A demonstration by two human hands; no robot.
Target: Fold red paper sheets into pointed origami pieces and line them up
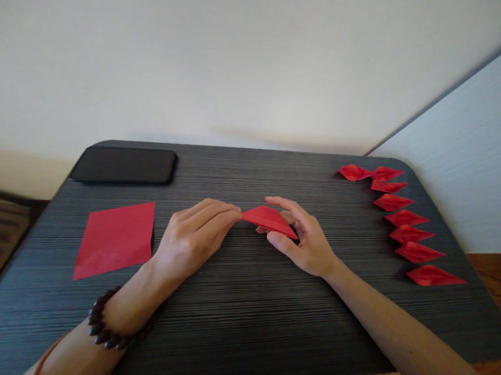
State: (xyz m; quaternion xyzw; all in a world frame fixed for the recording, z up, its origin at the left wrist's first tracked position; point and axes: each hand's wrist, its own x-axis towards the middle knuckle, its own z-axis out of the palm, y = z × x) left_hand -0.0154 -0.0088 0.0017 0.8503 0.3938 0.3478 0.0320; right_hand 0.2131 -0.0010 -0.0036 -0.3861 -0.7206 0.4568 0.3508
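Between my two hands, above the middle of the table, is a folded red paper point(266, 217) with pointed ends. My left hand point(200, 230) pinches its left tip between thumb and fingers. Around its right end curve the fingers of my right hand point(302, 235), thumb below and index finger raised above, spread apart. Whether the right fingers behind the paper touch it I cannot tell. A flat red paper square point(115, 239) lies on the table to the left of my left hand.
Several folded red paper pieces point(406, 218) stand in a column along the right side of the dark table point(250, 323). A black phone point(124, 164) lies at the back left. A pale wall point(243, 69) rises behind the table.
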